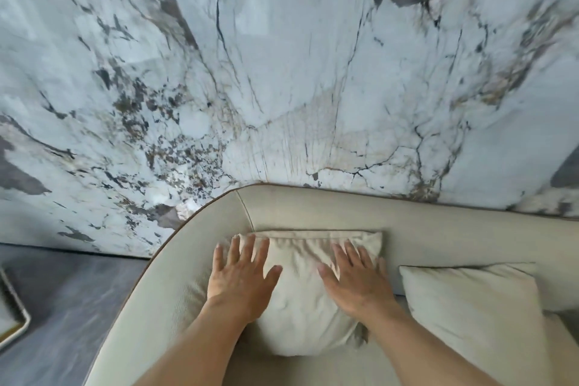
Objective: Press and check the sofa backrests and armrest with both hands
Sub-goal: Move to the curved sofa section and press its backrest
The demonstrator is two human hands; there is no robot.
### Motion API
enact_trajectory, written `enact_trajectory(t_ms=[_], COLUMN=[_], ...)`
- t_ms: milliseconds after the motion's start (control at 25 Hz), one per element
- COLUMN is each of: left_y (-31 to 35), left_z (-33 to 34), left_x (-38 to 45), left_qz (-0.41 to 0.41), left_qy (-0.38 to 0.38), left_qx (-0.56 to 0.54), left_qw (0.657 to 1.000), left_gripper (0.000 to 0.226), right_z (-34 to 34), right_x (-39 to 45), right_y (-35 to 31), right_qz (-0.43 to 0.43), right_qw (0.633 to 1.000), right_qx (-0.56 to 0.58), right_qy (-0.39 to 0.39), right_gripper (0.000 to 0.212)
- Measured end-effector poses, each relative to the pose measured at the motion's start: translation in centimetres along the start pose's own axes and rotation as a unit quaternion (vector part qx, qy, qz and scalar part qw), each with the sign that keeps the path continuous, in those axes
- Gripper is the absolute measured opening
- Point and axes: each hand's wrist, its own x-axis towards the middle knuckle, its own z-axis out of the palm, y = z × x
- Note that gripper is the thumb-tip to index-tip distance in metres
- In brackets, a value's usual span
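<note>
Hands, left hand (241, 283) and right hand (355, 280), fingers spread flat on cushion (297, 301), gripping nothing

Sofa backrest (344, 210): pale beige/cream upholstery, plain, no pattern; thin brown piping along outer top edge. Armrest (175, 266): same beige, same brown trim.
Back cushion (300, 301): off-white/cream fabric, plain, w/ grey creases in shadow.
Second cushion (470, 307): matching cream, plain.
Wall (282, 72): marble-look, pale blue-white ground w/ dark grey patches, fine black veins, brown-gold speckle and a beige zone near centre.
Floor (62, 291): dark grey, faintly mottled.
Tray-like item (18, 320) at left edge: light frame w/ gold-tone rim; blurred, can't tell more.
</note>
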Motion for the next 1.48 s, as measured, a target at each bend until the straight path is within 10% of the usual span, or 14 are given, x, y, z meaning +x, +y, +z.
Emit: enact_trajectory(t_ms=[1040,1480], left_y=[-10.1,-12.2], left_z=[-12.6,-12.3], left_x=[-18.3,-6.3], left_qz=[0.058,0.17], left_qy=[0.082,0.073], left_qx=[0.006,0.013], left_qw=[0.995,0.983], left_gripper=[0.074,0.072], right_z=[-4.8,-3.8], right_x=[-21.0,-16.1], right_y=[-7.2,-10.9], right_qz=[0.056,0.177], right_qw=[0.987,0.97], right_qx=[0.076,0.099], right_qy=[0.131,0.132], right_gripper=[0.074,0.072])
